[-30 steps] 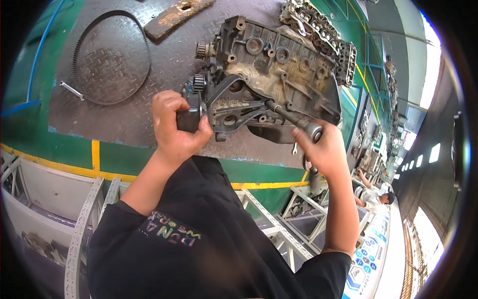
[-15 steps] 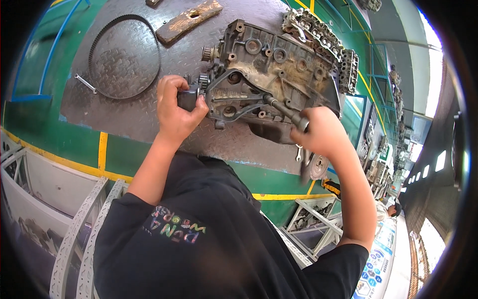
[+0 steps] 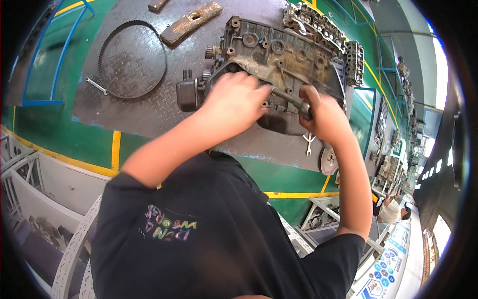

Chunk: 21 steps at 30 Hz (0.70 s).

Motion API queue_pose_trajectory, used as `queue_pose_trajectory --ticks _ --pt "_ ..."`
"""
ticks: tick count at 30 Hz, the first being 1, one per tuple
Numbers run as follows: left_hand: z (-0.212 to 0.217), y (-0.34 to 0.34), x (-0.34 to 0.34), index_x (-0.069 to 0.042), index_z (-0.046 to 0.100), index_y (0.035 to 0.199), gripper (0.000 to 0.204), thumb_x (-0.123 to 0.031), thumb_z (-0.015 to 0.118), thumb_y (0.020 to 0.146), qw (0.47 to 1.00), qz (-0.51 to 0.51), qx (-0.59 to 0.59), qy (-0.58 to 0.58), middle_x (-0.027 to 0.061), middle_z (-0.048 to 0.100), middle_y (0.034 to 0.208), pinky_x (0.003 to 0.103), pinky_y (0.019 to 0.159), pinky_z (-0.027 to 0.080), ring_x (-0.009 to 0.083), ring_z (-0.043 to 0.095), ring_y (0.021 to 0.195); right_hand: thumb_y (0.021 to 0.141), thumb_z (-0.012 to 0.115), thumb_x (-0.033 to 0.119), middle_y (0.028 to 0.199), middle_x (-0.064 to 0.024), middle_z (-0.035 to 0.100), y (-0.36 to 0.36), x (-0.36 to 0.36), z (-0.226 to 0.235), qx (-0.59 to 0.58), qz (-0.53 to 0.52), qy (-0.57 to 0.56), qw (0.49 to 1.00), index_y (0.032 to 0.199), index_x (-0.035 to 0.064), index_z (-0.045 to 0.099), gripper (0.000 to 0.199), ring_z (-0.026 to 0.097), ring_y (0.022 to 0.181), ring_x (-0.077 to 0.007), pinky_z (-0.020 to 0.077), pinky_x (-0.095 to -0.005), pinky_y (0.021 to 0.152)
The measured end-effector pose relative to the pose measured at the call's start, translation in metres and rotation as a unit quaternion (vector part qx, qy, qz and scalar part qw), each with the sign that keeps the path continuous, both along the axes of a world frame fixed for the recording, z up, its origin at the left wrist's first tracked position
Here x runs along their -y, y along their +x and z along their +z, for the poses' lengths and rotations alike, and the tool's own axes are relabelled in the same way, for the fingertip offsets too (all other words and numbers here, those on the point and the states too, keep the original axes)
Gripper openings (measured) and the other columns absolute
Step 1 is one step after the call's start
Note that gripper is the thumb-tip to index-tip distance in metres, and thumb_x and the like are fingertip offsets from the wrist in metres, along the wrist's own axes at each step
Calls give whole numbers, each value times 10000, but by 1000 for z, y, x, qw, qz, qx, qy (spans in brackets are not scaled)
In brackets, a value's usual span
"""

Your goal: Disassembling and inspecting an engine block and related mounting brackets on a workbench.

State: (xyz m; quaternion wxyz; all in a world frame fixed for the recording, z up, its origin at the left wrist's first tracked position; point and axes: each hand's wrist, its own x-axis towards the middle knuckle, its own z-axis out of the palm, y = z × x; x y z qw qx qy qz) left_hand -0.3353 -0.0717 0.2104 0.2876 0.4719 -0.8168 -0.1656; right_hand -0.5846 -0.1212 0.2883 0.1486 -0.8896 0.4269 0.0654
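An engine block (image 3: 294, 62), dark and dirt-stained, lies on a metal-plate table. My right hand (image 3: 326, 117) is closed around the handle end of a socket wrench (image 3: 290, 99), whose long shaft points left toward the block's near side. At the shaft's far end my left hand (image 3: 234, 99) bends over a dark bracket, fingers curled and slightly blurred; what they grip is hidden beneath them. Left of that hand, a black box-shaped part (image 3: 187, 94) with short stubs sits at the bracket's end. A toothed pulley (image 3: 211, 51) sticks out of the block's left end.
A toothed belt (image 3: 102, 65) lies in a loop on the table (image 3: 119, 117), a wrench (image 3: 97, 86) beside it. Behind are a worn wooden block (image 3: 191, 24) and cylinder heads (image 3: 318, 25). Another wrench (image 3: 309, 144) and a round metal disc (image 3: 328, 160) lie near my right forearm.
My left hand has left the black box-shaped part and moved right onto the bracket by the shaft's end. The right hand still holds the socket wrench, its grip turned. The view has shifted slightly.
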Motion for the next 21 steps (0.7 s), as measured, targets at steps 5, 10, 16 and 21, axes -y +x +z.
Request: queue_pose_trajectory --ticks 5,10,16,21 --pt "14 -50 66 -51 692 943 260 -262 737 798 964 -186 142 129 153 692 912 440 807 517 341 665 920 725 743 141 878 -186 653 1 11 0 60 121 -71 988 1099 54 527 441 636 837 -402 514 -482 744" --pt "-8 -46 94 -14 674 1007 249 -183 709 828 972 -210 -39 100 208 680 939 447 830 521 392 647 940 768 779 378 772 -207 685 8 -2 -6 111 -278 66 952 943 -31 667 459 685 748 -373 534 -433 688" --pt "-15 -47 99 -3 670 998 263 -223 705 858 956 -268 -71 95 210 670 880 433 769 514 372 650 833 761 719 115 801 -164 685 21 4 27 -141 -132 -29 981 1068 11 644 333 690 810 -307 553 -428 747" --pt "-18 -54 105 4 677 958 269 -242 719 861 972 -221 -12 84 215 660 825 434 702 505 369 644 758 765 654 92 934 -178 702 27 8 35 -169 -134 -144 966 982 32 687 228 678 931 -352 542 -455 823"
